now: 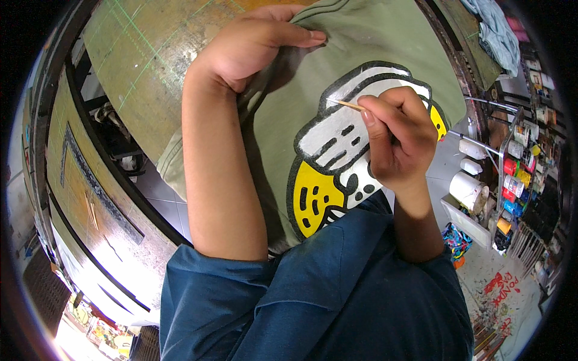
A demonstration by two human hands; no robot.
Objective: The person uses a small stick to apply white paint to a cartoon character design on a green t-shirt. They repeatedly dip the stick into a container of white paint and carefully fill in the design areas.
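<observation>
An olive-green shirt (271, 120) is draped over the table edge and toward my lap. It bears a cartoon print (334, 144) in white and yellow with thick black outlines. My left hand (259, 45) grips the cloth near the top, thumb lying on it and the other fingers partly hidden by folds. Between thumb and forefinger, my right hand (400, 135) pinches a thin wooden stick (351, 105). Its pale tip meets, or hovers just over, the upper white part of the print; I cannot tell which.
The worn worktable (141, 66) has green grid lines. On another board at left lie a dark metal strip (96, 174) and several thin wooden sticks (91, 210). At right, a metal rack (501, 162) stands by paint bottles and a white tub (468, 191). A light blue cloth (498, 36) hangs at the upper right.
</observation>
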